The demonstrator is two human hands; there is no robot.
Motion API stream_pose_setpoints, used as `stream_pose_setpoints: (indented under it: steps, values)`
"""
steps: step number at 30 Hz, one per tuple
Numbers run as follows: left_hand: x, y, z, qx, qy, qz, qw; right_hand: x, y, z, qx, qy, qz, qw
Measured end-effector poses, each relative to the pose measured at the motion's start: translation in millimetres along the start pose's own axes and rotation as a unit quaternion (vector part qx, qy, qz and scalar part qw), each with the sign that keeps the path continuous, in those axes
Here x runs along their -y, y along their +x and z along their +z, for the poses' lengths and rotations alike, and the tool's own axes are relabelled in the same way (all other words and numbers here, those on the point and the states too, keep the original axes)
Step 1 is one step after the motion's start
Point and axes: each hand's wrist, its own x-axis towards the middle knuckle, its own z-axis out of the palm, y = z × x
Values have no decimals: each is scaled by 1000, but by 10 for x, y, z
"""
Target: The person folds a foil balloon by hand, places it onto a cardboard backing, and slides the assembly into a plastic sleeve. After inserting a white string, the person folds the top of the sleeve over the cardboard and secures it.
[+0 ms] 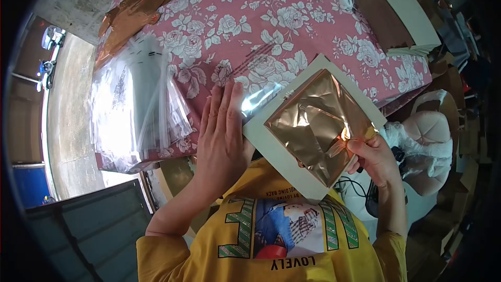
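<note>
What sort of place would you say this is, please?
Probably a small packing workshop: a pile of clear plastic bags and a stack of pale boards lie on a flowered tablecloth, and the right hand holds a board with shiny foil.

Spreads a table with a pink, white-flowered cloth (214, 55) beyond the left hand (223, 133). Shows pale, brightly lit floor (75, 146) well left of that hand, a dark panel (94, 237) lower left. Has a padded seat (427, 128) right of the right hand (377, 161), brown cardboard (472, 169) farther right.
</note>
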Motion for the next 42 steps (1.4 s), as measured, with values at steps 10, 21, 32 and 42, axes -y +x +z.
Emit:
stream_pose_setpoints:
  steps: [10, 21, 32, 42]
  values:
    - [133, 79, -189, 45, -134, -2, 990, 98, -20, 55, -47, -61, -18, 997]
    - [114, 73, -57, 11, -31, 21, 999, 115, -97, 57, -75, -100, -26, 992]
    - [186, 125, -106, 40, 32, 61, 997, 242, -110, 28, -103, -136, -42, 984]
    - [201, 138, -110, 59, 13, 106, 993, 261, -202, 114, -76, -129, -53, 987]
